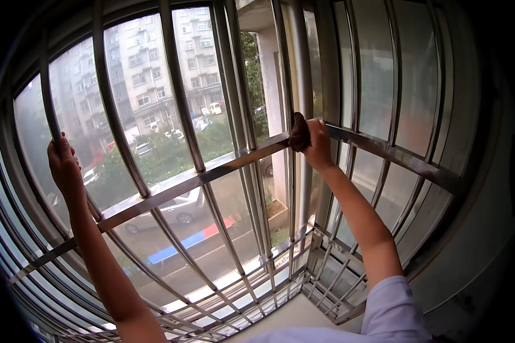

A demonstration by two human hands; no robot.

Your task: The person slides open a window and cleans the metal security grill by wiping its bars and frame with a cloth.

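Observation:
My left hand (64, 160) is closed around an upright metal bar (49, 108) of the window grille at the left. Near the middle of the grille, my right hand (316, 140) grips a dark brown cloth (299, 132). The cloth lies against the flat horizontal rail (252, 150), where an upright bar crosses it. Part of the cloth is bunched beside the fingers, and the right fingertips are partly hidden behind it.
Metal bars surround me on several sides, with a lower lattice (335, 274) at the bottom right. Glass panes (415, 74) stand behind the bars at the right. Outside are a silver car (174, 211), shrubs (120, 171) and an apartment building (137, 68).

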